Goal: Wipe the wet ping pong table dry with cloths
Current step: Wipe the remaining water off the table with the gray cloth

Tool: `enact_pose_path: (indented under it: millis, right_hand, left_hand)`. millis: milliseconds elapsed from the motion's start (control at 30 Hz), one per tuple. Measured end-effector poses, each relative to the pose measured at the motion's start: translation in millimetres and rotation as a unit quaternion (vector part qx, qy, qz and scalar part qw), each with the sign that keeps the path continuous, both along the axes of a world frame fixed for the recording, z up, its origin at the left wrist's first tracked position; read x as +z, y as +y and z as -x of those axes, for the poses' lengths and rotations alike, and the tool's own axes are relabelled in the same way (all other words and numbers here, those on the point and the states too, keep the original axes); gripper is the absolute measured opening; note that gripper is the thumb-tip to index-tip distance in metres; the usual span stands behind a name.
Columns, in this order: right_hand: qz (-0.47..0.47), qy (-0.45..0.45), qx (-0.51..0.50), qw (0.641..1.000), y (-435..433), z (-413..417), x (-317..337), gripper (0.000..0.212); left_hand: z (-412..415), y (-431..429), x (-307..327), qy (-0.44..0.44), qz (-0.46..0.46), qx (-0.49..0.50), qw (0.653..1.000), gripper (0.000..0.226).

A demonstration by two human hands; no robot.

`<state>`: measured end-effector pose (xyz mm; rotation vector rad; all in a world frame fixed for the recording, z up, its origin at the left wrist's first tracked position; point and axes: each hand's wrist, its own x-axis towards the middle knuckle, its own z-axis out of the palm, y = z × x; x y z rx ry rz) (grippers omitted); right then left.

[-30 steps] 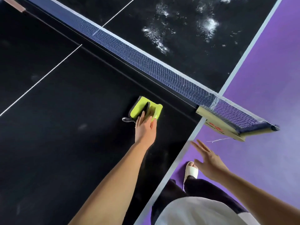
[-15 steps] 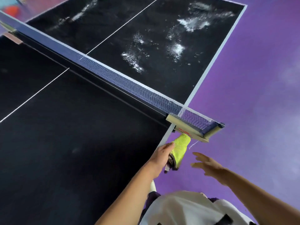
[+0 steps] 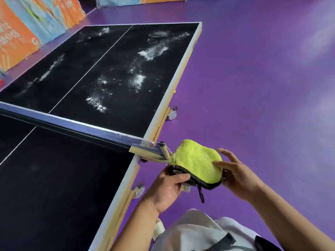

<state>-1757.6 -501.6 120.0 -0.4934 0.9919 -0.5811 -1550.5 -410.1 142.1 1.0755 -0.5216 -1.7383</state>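
Head view is looking down past the side edge of the ping pong table (image 3: 174, 91), and the net post (image 3: 164, 150) at that edge is serving as the landmark here. Just to the right of the post, off the table and over the purple floor (image 3: 253, 87), a folded cloth (image 3: 196, 161) is being held between two hands. Its upper face is bright yellow-green pile; its lower edge is dark, with a small dark loop (image 3: 200, 194) hanging below it.

The left hand (image 3: 167, 189) is sitting below and slightly right of the post, gripping the cloth's near dark edge, with the thumb curling over the top of that edge and the fingers going under it. The right hand (image 3: 237, 174) is lying farther right of the post, its fingers fairly straight and spread, one fingertip resting on the yellow-green face and the palm meeting the cloth's right end; whether it is truly clasping the cloth I cannot tell.

Beyond the post, on the far side of the net (image 3: 72, 122), the black table half is showing many whitish wet patches (image 3: 141, 80) scattered across it. On the near side of the post, the table half is looking evenly dark.

Far left of the post, orange and blue banners (image 3: 27, 24) are standing along the floor. Below the hands, the person's pale clothing (image 3: 199, 232) is showing.
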Motion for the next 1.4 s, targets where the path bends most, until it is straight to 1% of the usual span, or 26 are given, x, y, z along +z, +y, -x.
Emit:
enact_pose_path:
  millis: [33, 67, 133, 200, 267, 333, 433, 500, 533, 600, 633, 667, 733, 800, 833, 900, 933, 967, 1000, 1033, 1100, 1167, 1200, 1233, 1333, 1400]
  right_hand:
    - [0.003, -0.016, -0.018, 1.0, -2, 18, 3, 0.05]
    - [0.008, -0.04, -0.037, 0.998, -3, 36, 7, 0.054]
    - [0.027, -0.102, -0.062, 0.993, -5, 69, 14, 0.063]
    - [0.057, -0.119, -0.06, 0.989, -4, 96, 15, 0.069]
    - [0.093, -0.083, -0.042, 0.991, -4, 115, 10, 0.074]
    - [0.119, -0.053, -0.025, 0.991, -7, 127, 7, 0.075]
    - [0.156, 0.009, -0.04, 0.987, -20, 140, 6, 0.076]
    - [0.164, 0.064, -0.056, 0.983, -34, 148, 5, 0.072]
    - [0.158, 0.091, -0.068, 0.981, -42, 152, 5, 0.064]
    - [0.138, 0.151, -0.124, 0.971, -60, 160, 5, 0.035]
    - [0.13, 0.192, -0.156, 0.96, -72, 165, 4, 0.022]
    - [0.126, 0.232, -0.177, 0.948, -84, 169, 4, 0.015]
    - [0.13, 0.284, -0.183, 0.932, -114, 176, 2, 0.015]
    - [0.133, 0.305, -0.178, 0.926, -145, 179, 1, 0.017]
    - [0.135, 0.321, -0.183, 0.919, -161, 179, 2, 0.015]
    - [0.137, 0.367, -0.221, 0.893, -194, 177, 4, 0.009]
    - [0.14, 0.387, -0.251, 0.876, -212, 177, 4, 0.009]
    - [0.144, 0.4, -0.28, 0.861, -229, 177, 4, 0.01]
    - [0.148, 0.402, -0.303, 0.852, -247, 177, 7, 0.009]
    - [0.155, 0.387, -0.319, 0.851, -266, 178, 10, 0.007]
    - [0.178, 0.354, -0.321, 0.86, -302, 176, 17, 0.008]
    - [0.188, 0.344, -0.314, 0.865, -333, 173, 22, 0.013]
    - [0.191, 0.334, -0.315, 0.868, -347, 170, 24, 0.015]
    - [0.192, 0.323, -0.315, 0.872, -360, 168, 25, 0.016]
    - [0.198, 0.29, -0.289, 0.891, -398, 165, 14, 0.018]
    - [0.198, 0.267, -0.247, 0.91, -425, 159, 0, 0.016]
  left_hand:
    - [14, -5, 2, -0.019, -0.003, -0.006, 1.0, 0.025]
    - [27, -10, 3, -0.034, -0.007, -0.013, 0.999, 0.025]
    - [52, -25, 1, -0.049, -0.011, -0.015, 0.999, 0.033]
    - [76, -43, 5, -0.093, -0.019, -0.012, 0.995, 0.034]
    - [96, -63, 14, -0.164, -0.027, -0.016, 0.986, 0.029]
    - [111, -83, 23, -0.232, -0.034, -0.026, 0.972, 0.034]
    - [125, -120, 30, -0.285, -0.021, -0.029, 0.958, 0.035]
    - [133, -149, 31, -0.308, 0.005, -0.037, 0.951, 0.032]
    - [137, -164, 31, -0.323, 0.025, -0.043, 0.945, 0.03]
    - [143, -198, 26, -0.347, 0.057, -0.069, 0.934, 0.027]
    - [145, -217, 23, -0.349, 0.063, -0.089, 0.931, 0.026]
    - [146, -236, 19, -0.347, 0.065, -0.109, 0.929, 0.026]
    - [149, -273, 13, -0.339, 0.063, -0.142, 0.928, 0.029]
    - [149, -311, 10, -0.325, 0.07, -0.172, 0.927, 0.033]
    - [146, -330, 10, -0.31, 0.072, -0.198, 0.927, 0.037]
    - [138, -366, 12, -0.251, 0.062, -0.269, 0.928, 0.046]
    - [133, -385, 12, -0.223, 0.05, -0.299, 0.927, 0.046]
    - [128, -403, 13, -0.21, 0.037, -0.315, 0.925, 0.042]
    - [124, -420, 12, -0.216, 0.029, -0.312, 0.925, 0.034]
    - [120, -438, 10, -0.238, 0.027, -0.294, 0.925, 0.027]
    - [111, -468, 4, -0.309, 0.036, -0.266, 0.912, 0.017]
    - [103, -488, 3, -0.339, 0.042, -0.279, 0.898, 0.026]
    - [98, -496, 1, -0.338, 0.046, -0.288, 0.895, 0.031]
    - [96, -503, 0, -0.334, 0.048, -0.284, 0.898, 0.031]
    - [86, -526, -12, -0.374, 0.043, -0.213, 0.902, 0.011]
    - [74, -539, -23, -0.409, 0.039, -0.166, 0.896, 0.016]
